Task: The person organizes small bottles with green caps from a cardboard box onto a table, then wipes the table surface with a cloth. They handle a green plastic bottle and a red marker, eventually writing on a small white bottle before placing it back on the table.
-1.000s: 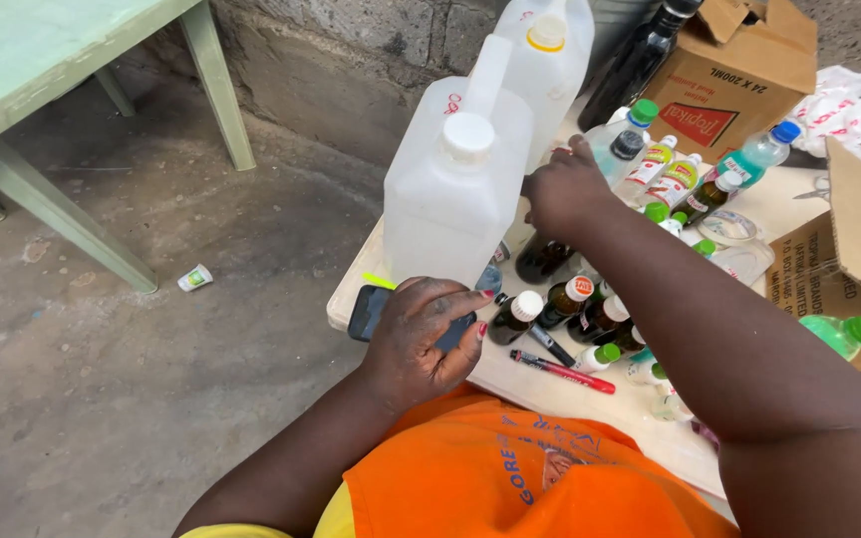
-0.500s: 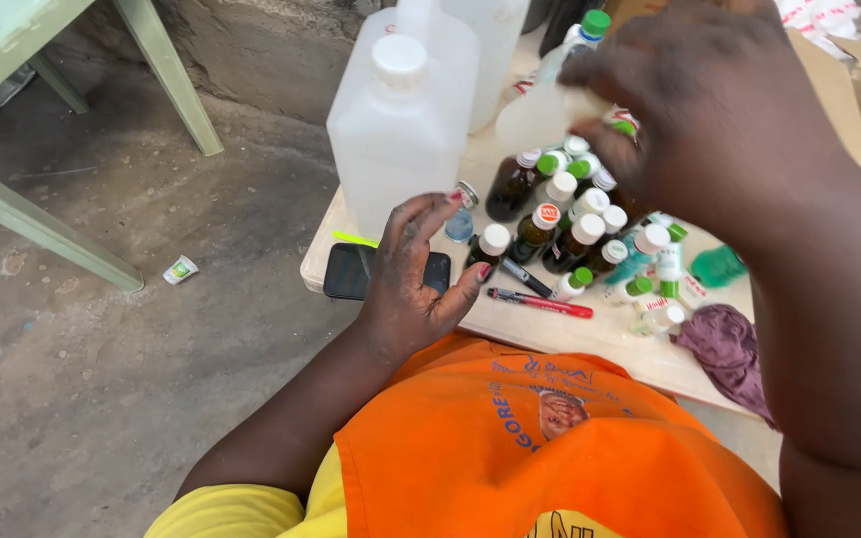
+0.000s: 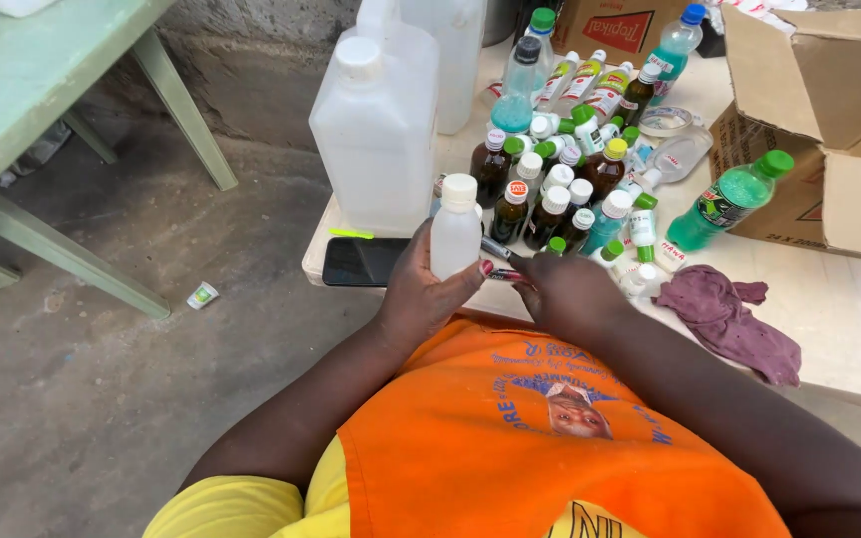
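Left hand (image 3: 421, 299): fingers wrapped round white bottle (image 3: 455, 227), held upright at table's (image 3: 829, 329) near edge, steadied for marking.
Right hand (image 3: 570, 294): closed on marker (image 3: 498, 261), tip against bottle.
Phone (image 3: 366, 261): flat at near-left corner.

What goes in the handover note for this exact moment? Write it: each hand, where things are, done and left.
Left hand: holds a small white bottle upright, cap on.
Right hand: grips a marker, tip at the bottle's side.
On the white table: cluster of small capped bottles, large translucent jug, black phone, purple rag, open cardboard box.
Done: bottle picked out and in hand.
Left: no mark visible on it yet.
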